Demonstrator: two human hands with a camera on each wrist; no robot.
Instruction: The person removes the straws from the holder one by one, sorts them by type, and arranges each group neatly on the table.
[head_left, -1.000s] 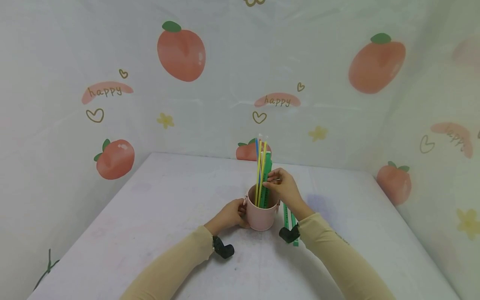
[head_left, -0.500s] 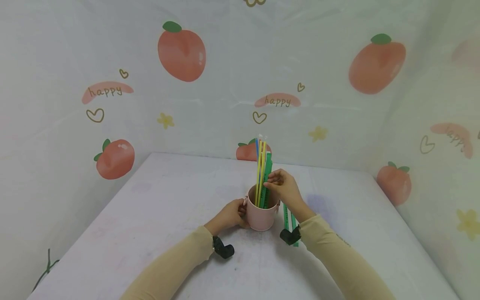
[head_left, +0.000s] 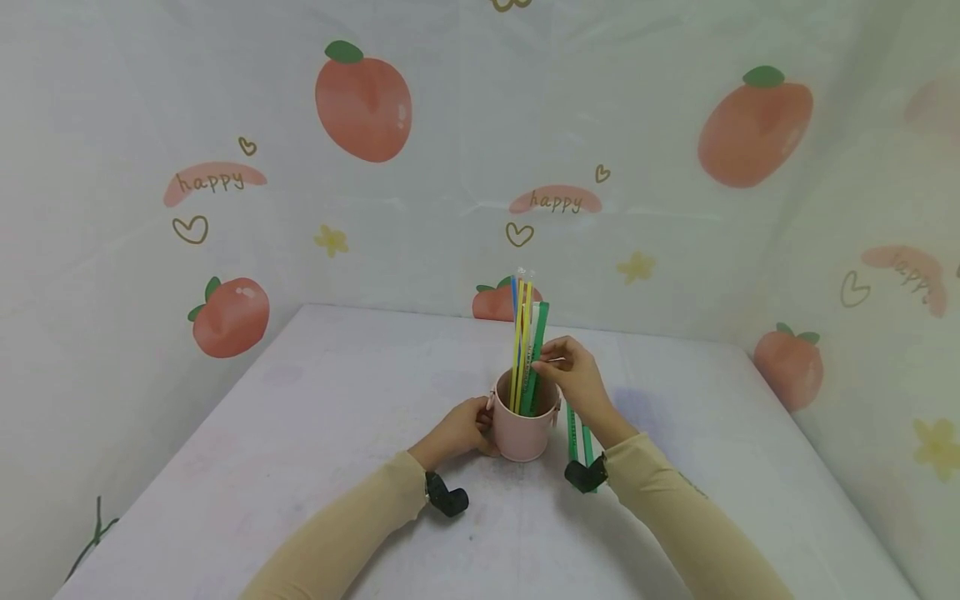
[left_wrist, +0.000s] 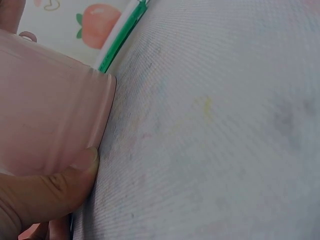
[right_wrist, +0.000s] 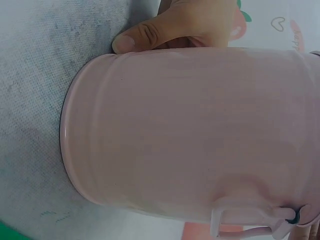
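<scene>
A pink bucket (head_left: 521, 435) with small side handles stands upright on the table. My left hand (head_left: 457, 429) grips its left side, the thumb (left_wrist: 55, 192) lying against the wall near the base in the left wrist view. In the bucket stand several long, thin yellow and blue sticks (head_left: 518, 342) with clear tips. Beside them a long green-and-white strip (head_left: 542, 321) with dark lettering leans slightly right. My right hand (head_left: 573, 377) pinches that strip above the rim. Its fingers barely show at the lower right corner of the right wrist view, where the bucket (right_wrist: 185, 135) fills most of the picture.
More green-and-white strips (head_left: 573, 433) lie on the table right of the bucket, partly under my right wrist. The white table (head_left: 360, 383) meets a printed curtain (head_left: 435, 208) at the back, with another curtain side on the right.
The green-and-white strip has turned and tipped a little to the right in my right hand, which has shifted slightly right. My left hand and the bucket have stayed in place.
</scene>
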